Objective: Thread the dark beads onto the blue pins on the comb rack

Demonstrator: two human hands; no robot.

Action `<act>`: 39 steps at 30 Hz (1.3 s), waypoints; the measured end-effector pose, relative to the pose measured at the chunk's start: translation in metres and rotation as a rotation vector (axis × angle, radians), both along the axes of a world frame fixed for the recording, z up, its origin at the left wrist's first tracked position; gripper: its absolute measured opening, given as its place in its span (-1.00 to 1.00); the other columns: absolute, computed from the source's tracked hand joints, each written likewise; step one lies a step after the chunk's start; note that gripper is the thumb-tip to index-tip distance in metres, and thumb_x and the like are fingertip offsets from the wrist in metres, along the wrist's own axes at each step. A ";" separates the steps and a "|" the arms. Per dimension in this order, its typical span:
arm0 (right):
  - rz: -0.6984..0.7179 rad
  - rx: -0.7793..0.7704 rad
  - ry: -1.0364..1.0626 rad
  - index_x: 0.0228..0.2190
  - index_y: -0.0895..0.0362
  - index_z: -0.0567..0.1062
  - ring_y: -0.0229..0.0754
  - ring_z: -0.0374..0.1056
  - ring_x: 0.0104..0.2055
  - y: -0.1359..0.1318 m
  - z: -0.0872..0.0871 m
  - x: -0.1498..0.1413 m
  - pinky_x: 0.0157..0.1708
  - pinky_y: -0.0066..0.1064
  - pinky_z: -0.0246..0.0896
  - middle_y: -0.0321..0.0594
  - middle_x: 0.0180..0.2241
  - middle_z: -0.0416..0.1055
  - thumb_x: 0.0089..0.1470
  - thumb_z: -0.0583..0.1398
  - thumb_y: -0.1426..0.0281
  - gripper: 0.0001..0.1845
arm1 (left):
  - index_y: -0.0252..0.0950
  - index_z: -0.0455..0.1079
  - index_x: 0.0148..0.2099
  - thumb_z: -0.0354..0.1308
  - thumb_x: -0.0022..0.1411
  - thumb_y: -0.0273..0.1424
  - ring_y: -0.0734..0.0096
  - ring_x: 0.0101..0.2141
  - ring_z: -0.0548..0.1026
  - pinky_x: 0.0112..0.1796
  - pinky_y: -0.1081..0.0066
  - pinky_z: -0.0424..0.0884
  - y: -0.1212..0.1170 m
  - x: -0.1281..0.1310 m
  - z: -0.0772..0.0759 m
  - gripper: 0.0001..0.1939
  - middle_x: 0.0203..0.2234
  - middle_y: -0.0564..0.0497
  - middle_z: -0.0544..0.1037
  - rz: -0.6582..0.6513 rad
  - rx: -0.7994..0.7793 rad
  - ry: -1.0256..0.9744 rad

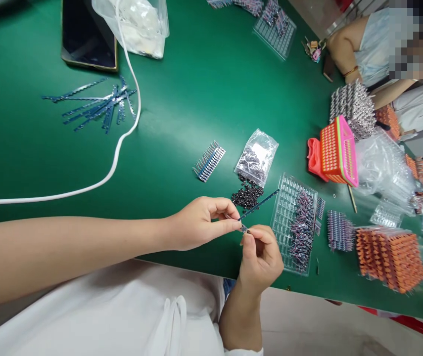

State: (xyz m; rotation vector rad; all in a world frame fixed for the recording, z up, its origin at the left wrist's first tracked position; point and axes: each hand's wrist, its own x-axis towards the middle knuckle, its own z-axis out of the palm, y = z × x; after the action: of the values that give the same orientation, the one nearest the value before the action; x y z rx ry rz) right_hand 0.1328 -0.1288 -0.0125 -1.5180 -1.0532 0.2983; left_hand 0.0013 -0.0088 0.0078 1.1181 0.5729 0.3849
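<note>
My left hand (204,222) pinches a narrow blue circuit-board strip (261,203) between thumb and forefinger. One end of the strip slants out past the fingertips, up and to the right, and thin wire leads show at the fingers. Against the near end, my right hand (260,257) is closed in a pinch; a tiny dark bit shows at its fingertips, too small to name. Just beyond the hands lies a heap of small black shiny parts (247,194) by an open clear bag (258,155). A clear compartment tray (283,217) holds many wired pieces (302,232).
A row of small boards with leads (209,160) lies beyond my left hand. Blue strip scraps (103,106), a white cable (117,158) and a phone (88,34) are leftward. Rightward stand an orange basket (332,153) and stacked orange parts (389,257). Another person (367,49) sits far right.
</note>
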 end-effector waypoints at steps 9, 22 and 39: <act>0.018 -0.016 -0.004 -0.34 0.10 0.50 -0.26 0.31 -0.40 0.001 0.001 0.001 -0.48 -0.42 0.19 -0.29 -0.43 0.38 0.10 0.25 0.55 -0.89 | -0.33 0.43 -0.29 0.18 0.24 -0.31 0.39 -0.34 0.47 -0.26 0.39 0.40 0.001 -0.002 0.000 -0.83 -0.41 0.02 0.52 -0.021 0.147 0.024; 0.006 -0.059 -0.074 -0.37 0.12 0.47 -0.26 0.31 -0.42 0.002 0.002 0.001 -0.50 -0.43 0.21 -0.28 -0.45 0.36 0.13 0.24 0.47 -0.96 | -0.32 0.45 -0.31 0.17 0.26 -0.34 0.45 -0.37 0.45 -0.29 0.48 0.37 0.004 -0.003 0.001 -0.84 -0.43 0.06 0.52 -0.025 0.278 0.043; 0.057 -0.119 0.099 -0.39 0.12 0.49 -0.27 0.29 -0.43 0.000 0.001 0.007 -0.51 -0.44 0.17 -0.30 -0.47 0.33 0.10 0.27 0.44 -0.96 | -0.33 0.46 -0.32 0.16 0.24 -0.31 0.46 -0.40 0.44 -0.35 0.49 0.33 0.006 -0.004 0.005 -0.82 -0.45 0.05 0.53 -0.070 0.327 0.094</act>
State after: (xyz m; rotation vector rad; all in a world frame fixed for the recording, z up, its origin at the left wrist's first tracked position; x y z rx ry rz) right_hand 0.1393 -0.1293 -0.0118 -1.5643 -1.0161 0.4778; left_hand -0.0023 -0.0024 0.0129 1.4726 0.5643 0.3749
